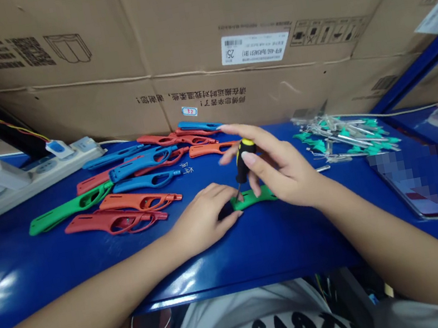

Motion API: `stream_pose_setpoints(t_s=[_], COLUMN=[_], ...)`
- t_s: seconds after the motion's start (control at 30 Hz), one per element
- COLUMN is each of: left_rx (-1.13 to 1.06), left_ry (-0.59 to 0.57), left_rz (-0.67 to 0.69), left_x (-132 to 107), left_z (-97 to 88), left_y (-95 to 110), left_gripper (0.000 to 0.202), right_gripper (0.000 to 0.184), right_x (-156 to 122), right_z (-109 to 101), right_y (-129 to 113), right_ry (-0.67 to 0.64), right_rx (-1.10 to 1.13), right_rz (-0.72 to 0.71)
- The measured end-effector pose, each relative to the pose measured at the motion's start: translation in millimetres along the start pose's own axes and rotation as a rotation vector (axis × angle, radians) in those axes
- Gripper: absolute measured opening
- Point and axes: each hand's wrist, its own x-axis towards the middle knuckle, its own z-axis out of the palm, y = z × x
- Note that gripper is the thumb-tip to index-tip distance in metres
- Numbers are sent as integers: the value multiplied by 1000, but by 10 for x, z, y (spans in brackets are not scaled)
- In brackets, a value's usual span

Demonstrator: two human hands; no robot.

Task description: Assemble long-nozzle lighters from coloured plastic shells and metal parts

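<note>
My right hand [283,167] is closed around the black and yellow handle of a screwdriver [242,168], index finger stretched over its top. The screwdriver's tip points down at the left end of a green lighter casing [252,197], which lies on the blue table. At that same end, my left hand [207,217] pinches the casing between thumb and fingers. Part of the casing is hidden beneath my right hand. Left of my hands are several lighter casings in red [114,221], orange [138,201], blue [148,181] and green [69,207].
Small screws [187,168] lie beside the casings. Metal tubes with teal parts [345,136] are heaped at the right, behind a phone [413,186]. A power strip [47,174] runs along the left. A large cardboard box [180,40] stands across the table's back.
</note>
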Motion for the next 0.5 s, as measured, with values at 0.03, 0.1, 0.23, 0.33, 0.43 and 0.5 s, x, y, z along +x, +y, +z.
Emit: stream_pose_setpoints(t_s=[0.03, 0.1, 0.23, 0.33, 0.43, 0.5], left_rx=[-5, -10, 4, 2, -3, -4], left_ry=[0, 0, -4, -4, -5, -4], left_rz=[0, -2, -7, -5, 0, 0], left_x=[-2, -8, -8, 1, 3, 0], left_z=[2, 7, 11, 9, 14, 19], left_y=[-1, -3, -1, 5, 10, 12], left_gripper=[16, 18, 16, 15, 15, 15], right_gripper=[36, 29, 36, 40, 29, 27], right_x=[5, 13, 32, 40, 25, 11], right_z=[-16, -45, -95, -107, -86, -61], right_y=[11, 45, 83, 76, 81, 90], right_ry=[36, 136, 76, -15, 116, 193], right_rx=[-55, -220, -238, -78, -223, -307], right_rz=[-40, -160, -132, -9, -123, -195])
